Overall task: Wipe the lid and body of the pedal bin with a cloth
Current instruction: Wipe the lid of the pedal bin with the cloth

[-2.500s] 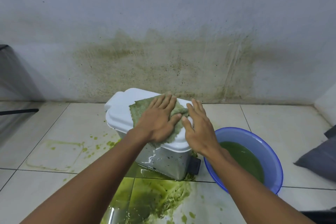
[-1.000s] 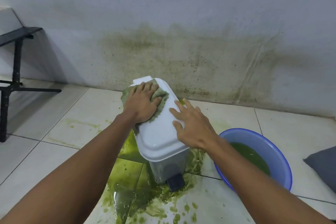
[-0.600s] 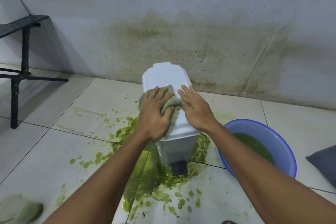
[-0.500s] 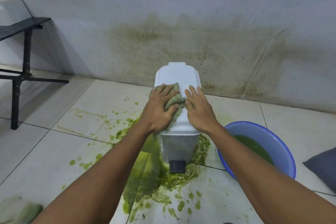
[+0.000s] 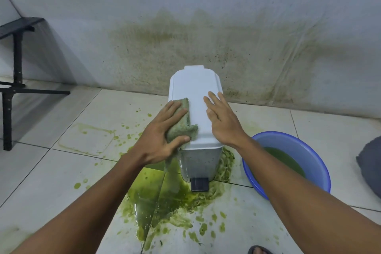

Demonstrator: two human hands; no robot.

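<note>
Two hands are on the pedal bin (image 5: pixel 199 159), which stands upright on the tiles at twelve o'clock from the person, close to the stained wall (image 5: pixel 206 37). The left hand (image 5: pixel 162 134) grasps the green cloth (image 5: pixel 181 128), fingers spread over it and thumb hooked round its near fold, pressing it against the nine o'clock edge of the white lid (image 5: pixel 195 88). A tail of cloth hangs down past the rim beside the body (image 5: pixel 201 163). The right hand (image 5: pixel 222 121) lies flat and released on the lid's three o'clock side, holding nothing. That looks like bracing, so the light bin won't skate on the wet floor or the lid pop up under the rubbing.

Lid work looks well along; the top reads clean. The metal body shows wet streaks, so I'd judge that comes next. Watch the footing: a slick green puddle (image 5: pixel 162 196) spreads from six to seven o'clock round the pedal (image 5: pixel 199 184). The blue basin (image 5: pixel 321 171) of green water sits at four o'clock, near the right arm, handy for rinsing but easy to knock. A black frame (image 5: pixel 17 57) stands off at ten o'clock.
</note>
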